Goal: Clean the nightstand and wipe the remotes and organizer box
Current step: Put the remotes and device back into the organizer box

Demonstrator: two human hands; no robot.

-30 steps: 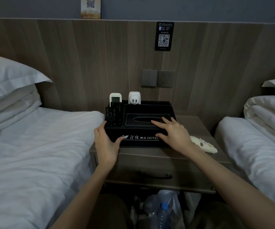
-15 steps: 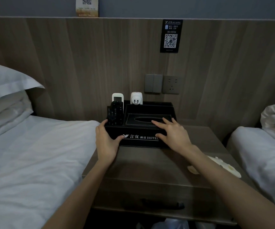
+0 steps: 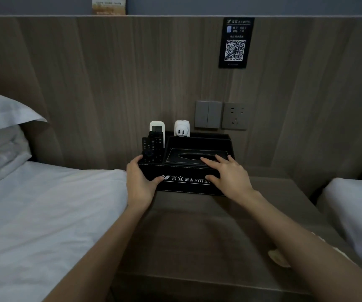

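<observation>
Lying just left of the nightstand point(image 3: 197, 236), the bed point(image 3: 45, 214) leaves no clear margin there, so a thing that slips off that side may drop between them. The box point(image 3: 186, 186) stands at the far edge of the nightstand, close to the wall. The left hand point(image 3: 139, 184) grips its left end, with the fingers curled round the corner and the thumb on the front face. The right hand point(image 3: 230, 177) only rests on the box, its fingers spread almost straight over the lid and its thumb against the front. It encloses nothing.

If the person lifts or pulls now, the hold is probably uneven and the box can tilt. The remotes point(image 3: 152, 150) stand upright and loose in the far-left compartment, so a tilt may throw them out. The adapter point(image 3: 182, 128) at the far rim may fall too. A pale cloth point(image 3: 279, 258), half hidden by the right forearm, lies near right, apart from both hands.
</observation>
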